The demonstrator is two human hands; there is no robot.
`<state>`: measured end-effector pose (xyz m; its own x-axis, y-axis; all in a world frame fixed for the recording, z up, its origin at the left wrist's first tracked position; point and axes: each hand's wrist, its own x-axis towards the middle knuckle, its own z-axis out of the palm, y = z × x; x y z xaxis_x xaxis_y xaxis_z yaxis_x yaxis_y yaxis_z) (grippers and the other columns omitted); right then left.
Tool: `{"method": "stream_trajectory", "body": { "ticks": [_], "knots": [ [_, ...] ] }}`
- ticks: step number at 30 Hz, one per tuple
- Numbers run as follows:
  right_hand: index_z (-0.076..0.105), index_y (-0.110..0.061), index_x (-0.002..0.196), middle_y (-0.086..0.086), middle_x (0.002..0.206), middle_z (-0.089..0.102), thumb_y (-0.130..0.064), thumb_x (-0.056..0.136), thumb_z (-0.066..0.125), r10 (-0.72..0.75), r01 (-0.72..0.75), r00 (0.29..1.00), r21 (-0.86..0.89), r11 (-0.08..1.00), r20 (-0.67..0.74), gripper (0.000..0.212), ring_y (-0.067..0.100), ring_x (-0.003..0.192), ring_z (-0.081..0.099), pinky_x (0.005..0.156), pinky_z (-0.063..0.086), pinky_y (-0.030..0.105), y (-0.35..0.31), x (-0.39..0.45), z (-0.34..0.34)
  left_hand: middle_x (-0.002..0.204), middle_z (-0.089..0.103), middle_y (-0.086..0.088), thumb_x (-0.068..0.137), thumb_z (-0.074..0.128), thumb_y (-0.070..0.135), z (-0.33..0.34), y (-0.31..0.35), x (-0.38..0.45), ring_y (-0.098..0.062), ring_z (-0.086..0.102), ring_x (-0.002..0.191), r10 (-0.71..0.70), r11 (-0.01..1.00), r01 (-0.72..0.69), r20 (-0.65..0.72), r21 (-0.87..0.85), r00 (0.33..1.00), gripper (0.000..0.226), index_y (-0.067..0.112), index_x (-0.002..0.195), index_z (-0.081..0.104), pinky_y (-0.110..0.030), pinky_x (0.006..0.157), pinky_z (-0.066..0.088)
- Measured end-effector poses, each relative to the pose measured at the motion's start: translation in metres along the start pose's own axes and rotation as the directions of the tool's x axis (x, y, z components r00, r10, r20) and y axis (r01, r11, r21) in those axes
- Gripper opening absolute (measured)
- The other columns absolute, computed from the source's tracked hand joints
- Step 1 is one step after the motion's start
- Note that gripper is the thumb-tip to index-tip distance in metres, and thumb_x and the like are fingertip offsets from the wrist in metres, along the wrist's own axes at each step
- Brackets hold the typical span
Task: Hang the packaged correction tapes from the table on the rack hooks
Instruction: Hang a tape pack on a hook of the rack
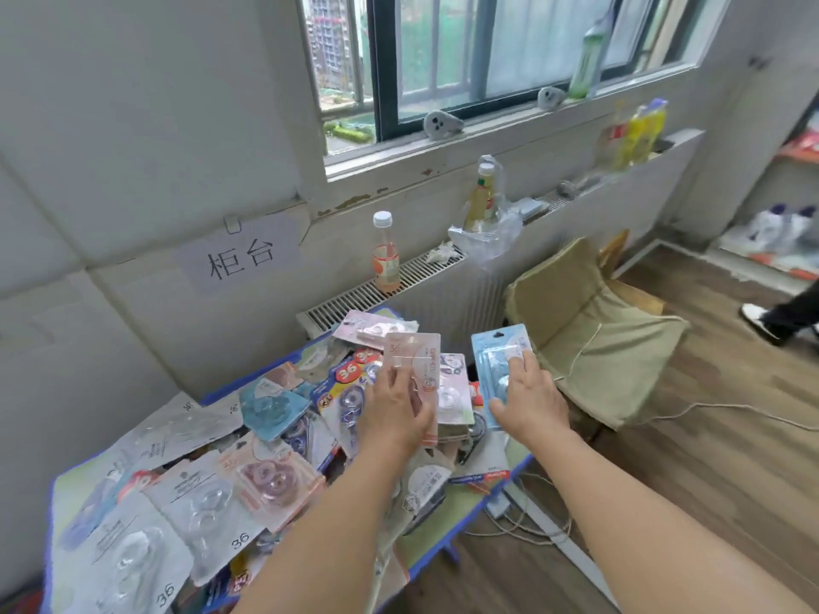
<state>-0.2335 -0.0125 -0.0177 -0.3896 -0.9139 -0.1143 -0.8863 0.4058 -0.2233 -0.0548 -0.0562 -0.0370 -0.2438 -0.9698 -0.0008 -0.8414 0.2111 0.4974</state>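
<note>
Several packaged correction tapes [186, 494] lie in a loose heap on a low table [447, 540] with a blue edge. My left hand [396, 414] holds a pink packaged correction tape [414, 354] upright above the heap, fingers curled round its lower part. My right hand [529, 403] grips a light blue packaged correction tape [494, 354], raised at the table's right end. No rack or hooks show in the head view.
A white radiator cover [425, 268] runs behind the table, carrying a bottle of pink drink [385, 254] and a bagged bottle [483, 206]. A cloth-covered chair [589, 330] stands right of the table. Cables [527, 520] trail on the wooden floor. A person's foot [760, 319] is at far right.
</note>
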Motion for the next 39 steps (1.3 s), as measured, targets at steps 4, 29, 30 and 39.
{"method": "stream_trajectory", "body": {
  "ticks": [4,29,30,39],
  "knots": [
    [0.026,-0.012,0.144,0.006,0.159,0.009,-0.034,0.091,0.055,0.141,-0.141,0.990,0.007,0.990,-0.028,0.065,0.030,0.128,0.037,0.096,0.040,0.036,0.045,-0.031,-0.011,0.146,0.031,0.002,0.093,0.052,0.043,0.016,0.039,-0.012,-0.027,0.041,0.124,0.112,0.994,-0.111,0.070,-0.007,0.991,0.054,0.024,0.142,0.038,-0.038,0.091,0.047],
    [0.032,-0.015,0.139,0.003,0.156,0.019,-0.038,0.092,0.059,0.850,-0.812,0.511,0.253,0.525,-0.125,0.059,0.030,0.123,0.045,0.083,0.044,0.034,0.395,-0.413,-0.040,0.150,0.027,0.004,0.088,0.057,0.038,0.210,0.357,-0.324,-0.025,0.040,0.126,0.718,0.651,-0.735,0.471,-0.193,0.512,0.057,0.031,0.141,0.036,-0.034,0.089,0.044],
    [0.032,-0.014,0.139,0.003,0.157,0.018,-0.038,0.092,0.059,0.868,-0.827,0.481,0.262,0.497,-0.127,0.059,0.030,0.123,0.045,0.085,0.044,0.034,0.407,-0.428,-0.040,0.148,0.029,0.004,0.088,0.058,0.038,0.218,0.371,-0.338,-0.025,0.041,0.125,0.736,0.625,-0.751,0.481,-0.214,0.475,0.056,0.031,0.140,0.037,-0.033,0.087,0.044],
    [0.032,-0.015,0.138,0.005,0.155,0.020,-0.035,0.090,0.064,0.956,-0.892,0.251,0.346,0.290,-0.153,0.061,0.024,0.114,0.051,0.085,0.052,0.033,0.512,-0.493,-0.049,0.145,0.032,0.004,0.091,0.055,0.035,0.284,0.488,-0.411,-0.024,0.042,0.123,0.837,0.436,-0.833,0.495,-0.341,0.235,0.049,0.028,0.137,0.041,-0.035,0.085,0.048]
  ]
}}
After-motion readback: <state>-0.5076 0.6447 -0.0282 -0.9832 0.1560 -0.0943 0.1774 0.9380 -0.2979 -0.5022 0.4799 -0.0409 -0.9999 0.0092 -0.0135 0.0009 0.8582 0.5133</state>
